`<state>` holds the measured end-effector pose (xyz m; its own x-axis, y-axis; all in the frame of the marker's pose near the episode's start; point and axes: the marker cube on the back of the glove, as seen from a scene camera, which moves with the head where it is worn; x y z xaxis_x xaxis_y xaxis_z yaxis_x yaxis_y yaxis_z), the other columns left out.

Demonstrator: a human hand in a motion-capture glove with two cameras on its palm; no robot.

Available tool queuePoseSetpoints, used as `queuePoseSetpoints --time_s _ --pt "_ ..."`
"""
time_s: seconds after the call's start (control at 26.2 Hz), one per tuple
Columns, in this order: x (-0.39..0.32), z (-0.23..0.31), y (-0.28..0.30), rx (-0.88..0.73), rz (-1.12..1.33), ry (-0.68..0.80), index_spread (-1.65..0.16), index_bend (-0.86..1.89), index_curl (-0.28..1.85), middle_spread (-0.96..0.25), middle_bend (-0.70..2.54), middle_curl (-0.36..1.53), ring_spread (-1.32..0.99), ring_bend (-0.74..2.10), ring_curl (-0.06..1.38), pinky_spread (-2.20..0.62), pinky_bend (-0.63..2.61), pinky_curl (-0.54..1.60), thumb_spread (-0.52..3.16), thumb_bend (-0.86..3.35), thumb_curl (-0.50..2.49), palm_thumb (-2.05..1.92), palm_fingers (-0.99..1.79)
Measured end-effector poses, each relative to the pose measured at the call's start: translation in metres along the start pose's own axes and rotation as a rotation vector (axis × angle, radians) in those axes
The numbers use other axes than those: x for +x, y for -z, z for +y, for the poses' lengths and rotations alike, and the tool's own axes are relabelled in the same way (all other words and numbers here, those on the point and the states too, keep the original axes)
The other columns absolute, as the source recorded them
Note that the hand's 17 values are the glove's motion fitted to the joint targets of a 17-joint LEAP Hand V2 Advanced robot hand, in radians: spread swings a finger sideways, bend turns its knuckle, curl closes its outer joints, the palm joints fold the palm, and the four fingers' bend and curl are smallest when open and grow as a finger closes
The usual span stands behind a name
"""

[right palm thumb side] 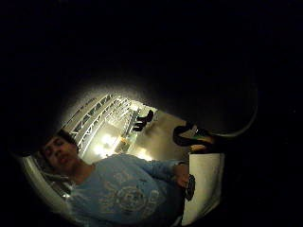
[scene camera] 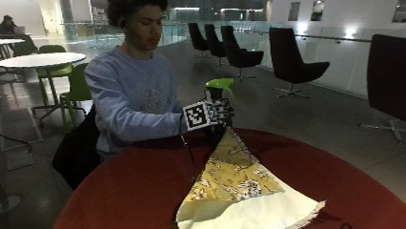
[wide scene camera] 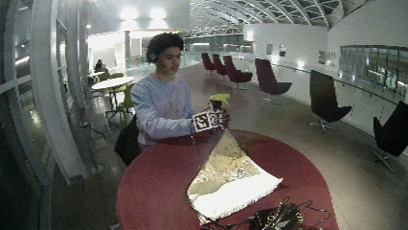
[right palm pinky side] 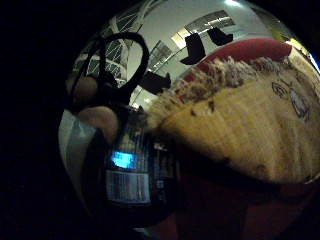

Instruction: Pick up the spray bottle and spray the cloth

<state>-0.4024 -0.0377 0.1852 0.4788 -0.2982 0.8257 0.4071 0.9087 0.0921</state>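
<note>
My gloved right hand (scene camera: pixel 218 112) (wide scene camera: pixel 219 117) grips a spray bottle (scene camera: pixel 220 86) (wide scene camera: pixel 219 99) with a green head, upright above the far edge of the round red table (scene camera: pixel 120 191) (wide scene camera: pixel 153 191). The little finger side palm view shows the bottle's dark labelled body (right palm pinky side: pixel 130 170) close against the palm, with bare fingertips (right palm pinky side: pixel 97 120) beside it. A yellow patterned cloth (scene camera: pixel 235 181) (wide scene camera: pixel 229 177) (right palm pinky side: pixel 245 125) with a fringed edge lies on the table. One corner of it rises in a peak to just below the bottle. I cannot see what holds that corner up.
A dark device with tangled cables (wide scene camera: pixel 274 218) sits at the table's near edge, beside the cloth's fringe. Black chairs (scene camera: pixel 289 59) stand on the floor behind the table. A white round table (scene camera: pixel 41 59) with green chairs is further back at the person's side.
</note>
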Motion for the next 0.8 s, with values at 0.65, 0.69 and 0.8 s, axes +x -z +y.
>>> queuePoseSetpoints --time_s 0.65,0.69,0.8 --pt "0.008 0.035 0.050 -0.051 0.143 0.006 -0.25 0.02 0.29 -0.06 0.26 0.48 -0.06 0.42 0.40 0.12 0.25 0.38 1.03 -0.05 0.52 0.74 0.90" --pt "0.008 0.042 0.060 -0.060 0.183 0.008 -0.25 0.02 0.28 -0.06 0.26 0.48 -0.06 0.42 0.40 0.12 0.25 0.37 1.04 -0.04 0.51 0.73 0.89" --pt "0.008 0.058 0.091 -0.074 0.298 0.011 -0.26 0.04 0.26 -0.06 0.27 0.47 -0.06 0.43 0.39 0.12 0.25 0.37 1.07 -0.04 0.49 0.70 0.88"
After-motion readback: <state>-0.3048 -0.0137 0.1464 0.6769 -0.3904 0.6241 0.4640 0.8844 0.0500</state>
